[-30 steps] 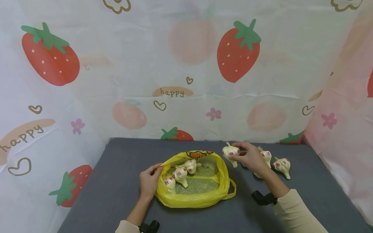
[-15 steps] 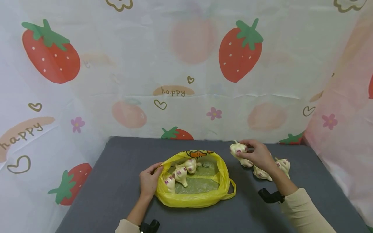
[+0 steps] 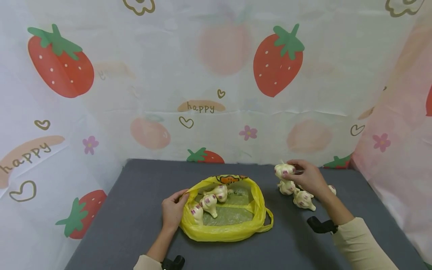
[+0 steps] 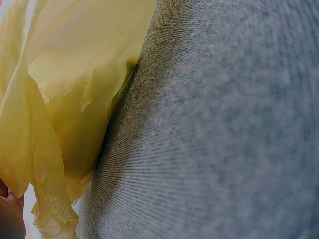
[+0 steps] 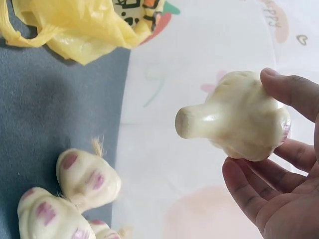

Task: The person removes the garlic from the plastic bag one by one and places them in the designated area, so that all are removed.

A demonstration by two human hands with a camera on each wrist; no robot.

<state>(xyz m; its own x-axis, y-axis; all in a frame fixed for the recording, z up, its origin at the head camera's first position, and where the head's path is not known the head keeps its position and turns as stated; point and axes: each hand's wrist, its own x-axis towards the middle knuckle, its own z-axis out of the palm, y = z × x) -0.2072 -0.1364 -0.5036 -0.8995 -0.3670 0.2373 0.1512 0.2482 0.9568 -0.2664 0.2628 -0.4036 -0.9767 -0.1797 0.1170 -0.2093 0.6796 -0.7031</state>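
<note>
A yellow plastic bag (image 3: 224,235) lies with its mouth spread wide, and several garlic bulbs (image 3: 208,204) sit in its left part. My left hand (image 3: 173,212) pinches the bag's left rim between thumb and fingers; in the left wrist view only a bit of the hand (image 4: 11,214) shows beside the yellow plastic (image 4: 79,114). Right of the bag, my right hand (image 3: 308,179) holds a white garlic bulb (image 3: 283,171) with purple patches above the table. The right wrist view shows this bulb (image 5: 244,117) between thumb and fingers, its thick stem facing left.
Several more garlic bulbs (image 3: 304,200) lie on the dark grey table (image 3: 256,255) below and behind my right hand. A loop handle (image 3: 270,221) of the bag sticks out on its right. Behind the table hangs a strawberry-print cloth (image 3: 222,75).
My right hand has moved to the right with the garlic bulb, from near the bag's rim to over the loose bulbs. The left hand and the bag have stayed in place.
</note>
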